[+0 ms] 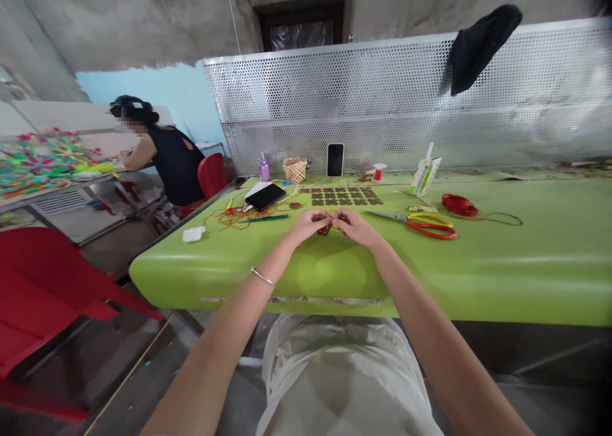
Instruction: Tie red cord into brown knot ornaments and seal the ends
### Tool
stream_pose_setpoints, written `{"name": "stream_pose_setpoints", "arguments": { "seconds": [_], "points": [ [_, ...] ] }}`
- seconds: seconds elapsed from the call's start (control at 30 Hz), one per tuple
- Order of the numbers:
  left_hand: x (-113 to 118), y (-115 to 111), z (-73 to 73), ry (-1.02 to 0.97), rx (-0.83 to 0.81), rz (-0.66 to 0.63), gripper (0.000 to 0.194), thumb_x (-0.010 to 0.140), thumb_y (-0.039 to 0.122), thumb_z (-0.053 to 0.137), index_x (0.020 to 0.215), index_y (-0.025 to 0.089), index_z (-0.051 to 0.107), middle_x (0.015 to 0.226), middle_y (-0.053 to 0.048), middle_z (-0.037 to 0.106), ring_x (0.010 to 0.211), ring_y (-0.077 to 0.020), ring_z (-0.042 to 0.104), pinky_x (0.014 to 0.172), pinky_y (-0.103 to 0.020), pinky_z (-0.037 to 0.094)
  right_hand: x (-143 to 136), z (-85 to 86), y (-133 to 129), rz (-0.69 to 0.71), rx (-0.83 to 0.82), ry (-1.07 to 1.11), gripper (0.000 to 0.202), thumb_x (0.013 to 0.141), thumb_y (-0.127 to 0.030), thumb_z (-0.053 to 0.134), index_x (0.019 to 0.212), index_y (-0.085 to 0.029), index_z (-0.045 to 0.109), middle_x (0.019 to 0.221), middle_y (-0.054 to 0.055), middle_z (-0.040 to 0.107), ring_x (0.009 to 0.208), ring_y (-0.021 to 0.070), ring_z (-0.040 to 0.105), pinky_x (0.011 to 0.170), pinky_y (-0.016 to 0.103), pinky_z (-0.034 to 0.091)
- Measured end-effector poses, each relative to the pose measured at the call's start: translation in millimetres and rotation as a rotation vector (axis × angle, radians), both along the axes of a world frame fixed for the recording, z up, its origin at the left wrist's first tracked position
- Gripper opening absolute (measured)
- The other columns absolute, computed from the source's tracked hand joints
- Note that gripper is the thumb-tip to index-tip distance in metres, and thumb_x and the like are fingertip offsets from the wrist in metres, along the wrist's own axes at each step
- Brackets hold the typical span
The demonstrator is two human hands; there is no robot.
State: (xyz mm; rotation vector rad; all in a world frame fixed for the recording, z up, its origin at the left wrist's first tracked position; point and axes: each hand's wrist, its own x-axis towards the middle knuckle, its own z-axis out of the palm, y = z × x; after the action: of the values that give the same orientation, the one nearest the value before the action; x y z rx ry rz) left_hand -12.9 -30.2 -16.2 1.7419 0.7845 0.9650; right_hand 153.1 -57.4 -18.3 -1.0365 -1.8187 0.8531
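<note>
My left hand (pixel 310 225) and my right hand (pixel 354 225) meet above the green tabletop, fingertips pinched together. Red cord (pixel 331 217) shows between the fingers of both hands. Under my left fingers hangs a small dark-brown piece (pixel 324 230), partly hidden by them. Just beyond, rows of brown flower-shaped pieces (pixel 344 196) lie flat. To the right rest scissors (pixel 430 224) with red and yellow handles, their blades pointing toward my right hand. A green pen-like tool (pixel 262 218) lies left of my left hand.
Tangled orange-red cord (pixel 234 215) and a black phone (pixel 266 197) lie at the left. Behind stand a woven basket (pixel 295 169), another phone (pixel 335 160) and a red spool (pixel 378 173). A red cord bundle (pixel 459 204) lies right. A person (pixel 174 159) sits at another table.
</note>
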Motion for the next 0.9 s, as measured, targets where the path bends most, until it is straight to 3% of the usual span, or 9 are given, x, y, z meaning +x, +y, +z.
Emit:
{"name": "stream_pose_setpoints", "arguments": {
  "seconds": [0.3, 0.57, 0.73, 0.9],
  "points": [
    [1.8, -3.2, -0.6, 0.058, -0.009, -0.042, 0.033, 0.067, 0.043, 0.070, 0.070, 0.012, 0.061, 0.054, 0.000, 0.058, 0.049, -0.0103, 0.052, 0.049, -0.022, 0.037, 2.5, -7.9, 8.7, -0.182, 0.136, -0.102, 0.007, 0.073, -0.021, 0.048, 0.069, -0.021, 0.042, 0.064, -0.002, 0.049, 0.057, 0.0136, 0.044, 0.058, 0.028, 0.034],
    [1.6, -3.2, -0.8, 0.079, -0.016, -0.049, 0.033, 0.068, 0.044, 0.069, 0.072, 0.013, 0.061, 0.053, 0.000, 0.059, 0.048, -0.0110, 0.052, 0.049, -0.023, 0.037, 3.0, -4.7, 5.5, -0.128, 0.139, -0.103, 0.007, 0.073, -0.020, 0.052, 0.078, -0.020, 0.056, 0.082, 0.002, 0.062, 0.064, 0.0134, 0.053, 0.064, 0.027, 0.040],
    [1.2, -1.1, -2.0, 0.070, 0.001, -0.024, 0.034, 0.068, 0.045, 0.068, 0.073, 0.013, 0.060, 0.055, 0.000, 0.059, 0.049, -0.0106, 0.052, 0.050, -0.023, 0.037, 3.8, -1.8, 6.5, -0.181, 0.052, -0.030, 0.002, 0.071, -0.021, 0.052, 0.070, -0.019, 0.052, 0.071, 0.001, 0.057, 0.057, 0.0126, 0.047, 0.059, 0.027, 0.037],
    [1.9, -0.8, -1.5, 0.075, 0.019, -0.008, 0.035, 0.067, 0.047, 0.069, 0.070, 0.013, 0.060, 0.058, 0.000, 0.060, 0.051, -0.0101, 0.052, 0.051, -0.022, 0.038, 3.4, -1.1, 9.1, -0.110, -0.152, 0.103, 0.009, 0.075, -0.022, 0.038, 0.070, -0.020, 0.045, 0.054, -0.003, 0.043, 0.048, 0.0117, 0.040, 0.045, 0.022, 0.029]
  ]
}}
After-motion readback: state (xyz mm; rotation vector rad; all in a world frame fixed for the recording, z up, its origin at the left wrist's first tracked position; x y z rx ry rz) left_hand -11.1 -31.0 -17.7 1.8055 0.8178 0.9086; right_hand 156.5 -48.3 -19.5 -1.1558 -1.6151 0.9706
